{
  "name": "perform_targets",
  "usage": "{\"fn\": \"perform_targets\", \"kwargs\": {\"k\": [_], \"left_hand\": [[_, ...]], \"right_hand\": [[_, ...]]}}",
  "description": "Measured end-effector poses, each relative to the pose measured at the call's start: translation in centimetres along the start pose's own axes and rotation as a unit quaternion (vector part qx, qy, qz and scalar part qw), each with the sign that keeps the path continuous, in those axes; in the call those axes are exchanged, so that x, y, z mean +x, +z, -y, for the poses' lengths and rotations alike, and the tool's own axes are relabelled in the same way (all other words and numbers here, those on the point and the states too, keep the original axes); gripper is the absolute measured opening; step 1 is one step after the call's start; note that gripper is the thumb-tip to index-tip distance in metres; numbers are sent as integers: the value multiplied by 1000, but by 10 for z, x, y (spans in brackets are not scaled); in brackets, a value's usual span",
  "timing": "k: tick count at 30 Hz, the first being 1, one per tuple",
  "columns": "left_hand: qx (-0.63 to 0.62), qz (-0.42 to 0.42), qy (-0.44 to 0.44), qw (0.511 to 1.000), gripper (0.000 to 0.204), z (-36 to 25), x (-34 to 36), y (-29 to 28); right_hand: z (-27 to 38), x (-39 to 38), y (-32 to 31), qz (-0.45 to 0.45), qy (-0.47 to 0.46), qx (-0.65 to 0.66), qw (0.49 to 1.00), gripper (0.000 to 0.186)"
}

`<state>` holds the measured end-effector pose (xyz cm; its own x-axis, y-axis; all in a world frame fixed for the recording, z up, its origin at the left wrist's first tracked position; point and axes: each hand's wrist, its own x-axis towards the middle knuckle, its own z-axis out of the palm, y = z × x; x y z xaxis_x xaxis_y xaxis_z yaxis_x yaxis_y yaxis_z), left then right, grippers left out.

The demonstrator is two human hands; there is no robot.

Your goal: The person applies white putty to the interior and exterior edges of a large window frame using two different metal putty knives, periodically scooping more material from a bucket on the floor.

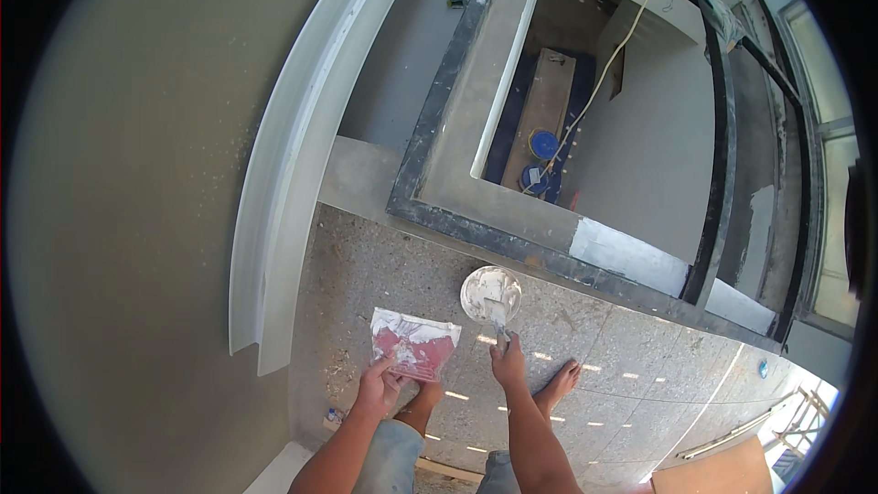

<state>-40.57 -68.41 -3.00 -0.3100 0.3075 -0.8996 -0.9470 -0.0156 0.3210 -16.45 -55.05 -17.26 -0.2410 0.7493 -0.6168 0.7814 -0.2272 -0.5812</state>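
Note:
My left hand (379,390) is closed on the near edge of a red plastering float (421,353). White paste is smeared over its face, thickest along the far edge. My right hand (508,360) grips the handle of a small putty knife (497,310). The knife's blade reaches into a round white bucket (465,285), which holds white paste and stands on the floor against the dark-edged frame. The float is to the left of the bucket, apart from it.
Beyond the bucket, a dark frame (439,119) surrounds an opening with blue-lidded tubs (543,144) on a board below. A cord (604,73) crosses the opening. A tall white metal channel (283,165) stands along the left wall. My bare feet (558,389) are on the speckled floor.

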Motion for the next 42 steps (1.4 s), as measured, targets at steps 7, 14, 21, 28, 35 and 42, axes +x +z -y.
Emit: {"fn": "perform_targets", "kwargs": {"k": [7, 14, 21, 28, 35, 42], "left_hand": [[-14, 40, -12, 999, 28, -14, -16, -19], [3, 107, -71, 992, 25, -59, -51, -6], [147, 103, 103, 978, 21, -102, -35, 78], [212, 46, 283, 934, 25, -165, 35, 242], [236, 170, 382, 877, 36, -181, 161, 480], [403, -37, 544, 735, 72, -226, 290, 610]], "right_hand": [[-44, 39, 42, 64, 144, 94, 983, 93], [-33, 37, 19, 142, 118, 26, 982, 84], [96, -4, -68, 260, -95, -36, 960, 43], [293, 19, -179, 81, -358, -23, 930, 37], [319, 196, -172, 141, -507, -234, 817, 50], [339, 283, -112, 256, -740, -256, 567, 54]]}}
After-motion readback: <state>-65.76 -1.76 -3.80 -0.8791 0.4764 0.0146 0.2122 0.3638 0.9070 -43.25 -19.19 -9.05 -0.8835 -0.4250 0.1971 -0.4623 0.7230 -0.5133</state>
